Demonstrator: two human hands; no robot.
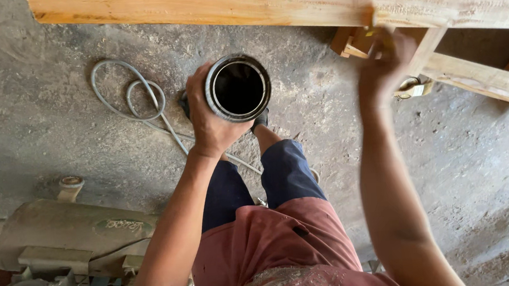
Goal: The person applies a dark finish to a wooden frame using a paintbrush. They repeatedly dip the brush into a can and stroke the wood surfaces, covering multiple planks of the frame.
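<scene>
My left hand [208,117] grips a round black can [238,88] with a metal rim, held upright so I look straight into its dark inside. My right hand [385,58] reaches up to the lower edge of a long pale wooden plank [242,3] and pinches a small yellowish object against it; the hand is blurred and what it holds is hard to tell. Below I see my legs in dark blue trousers and a reddish shirt.
A grey cable [134,101] lies coiled on the dusty concrete floor [31,119]. A dusty green-grey machine [66,233] stands at lower left. Wooden trestle legs and beams [482,77] run under the plank at right.
</scene>
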